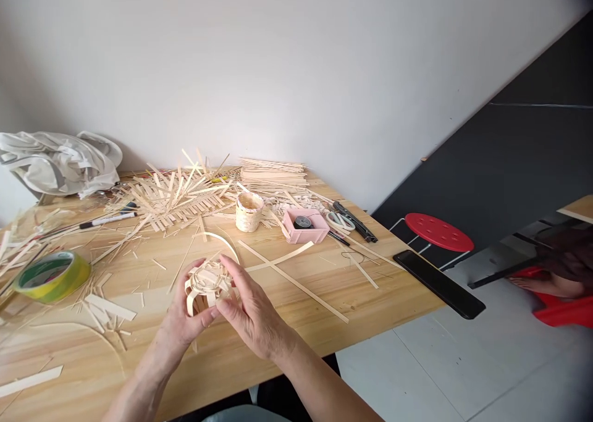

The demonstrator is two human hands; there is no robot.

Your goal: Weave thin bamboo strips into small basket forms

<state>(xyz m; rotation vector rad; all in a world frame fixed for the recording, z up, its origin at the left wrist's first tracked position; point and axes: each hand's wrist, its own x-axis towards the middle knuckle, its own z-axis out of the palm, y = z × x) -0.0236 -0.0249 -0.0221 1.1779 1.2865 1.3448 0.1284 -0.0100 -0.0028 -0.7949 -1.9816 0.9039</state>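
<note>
Between my two hands, above the near part of the wooden table [296, 292], is a small round woven basket [210, 280] of pale thin strips. My left hand [188, 314] wraps its left side, with the thumb pressed on the near side. From the right, my right hand [252, 311] grips it, fingers over the far edge and thumb in front. One long strip [227, 240] curves out behind the basket toward the back. Parts of the basket's sides are hidden by my fingers. Just right of my hands, two flat strips [273, 263] lie crossed on the table.
Behind stand a pale cup-shaped container [249, 215] and a pink box [306, 227]. Scissors [340, 222] lie beside it. Strips heap against the wall [171, 193]. Yellow tape [53, 277] is at left. A black phone [438, 283] overhangs the right edge. Another person's arm [551, 285] shows far right.
</note>
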